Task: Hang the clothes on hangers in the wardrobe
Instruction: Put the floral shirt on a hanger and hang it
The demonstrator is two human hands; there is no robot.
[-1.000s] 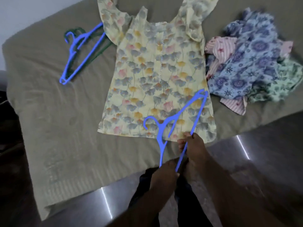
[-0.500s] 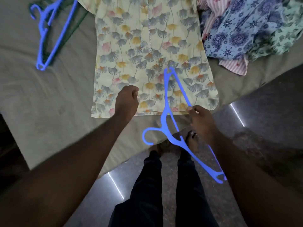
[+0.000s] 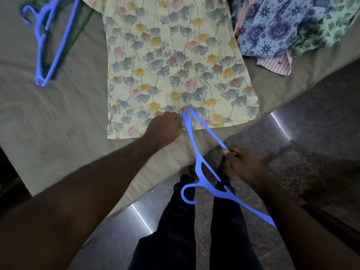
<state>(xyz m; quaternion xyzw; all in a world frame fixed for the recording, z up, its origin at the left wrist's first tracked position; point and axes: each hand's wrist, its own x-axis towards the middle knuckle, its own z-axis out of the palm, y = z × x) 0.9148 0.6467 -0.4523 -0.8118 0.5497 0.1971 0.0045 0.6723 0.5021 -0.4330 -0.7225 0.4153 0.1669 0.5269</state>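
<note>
Feeding the hanger [image 3: 204,172] into the top [image 3: 175,65] from the hem end looks like the step in hand.

The top lies flat on the bed [image 3: 58,117], upper ctr of frame, w/ its hem toward the person. The left hand [image 3: 163,127] is at the hem, mid-frame, fingers curled and pinching the fabric edge, prob. to lift it open. The right hand [image 3: 241,164], right of ctr, has its fingers closed round one thin bar of the hanger.

The hanger slants from the hem down to lower right. One shoulder tip sits at the hem, just beside the left hand; can't tell if it's under the cloth yet. The hook hangs at lower ctr over the floor [image 3: 311,133], and the other tip ends lower right by the right arm.

Progress is early. Nothing is on a hanger yet as far as seen, and the wardrobe isn't in view. Left to do:
- run the hanger up inside the top to the neck
- seat the shoulders
- carry it to the wardrobe

After that comes the pile [image 3: 292,26], upper right, w/ several crumpled garments waiting. The spare hangers [image 3: 50,41] lie upper left on the bed, a blue one over a dark green one, well apart from both hands.
</note>
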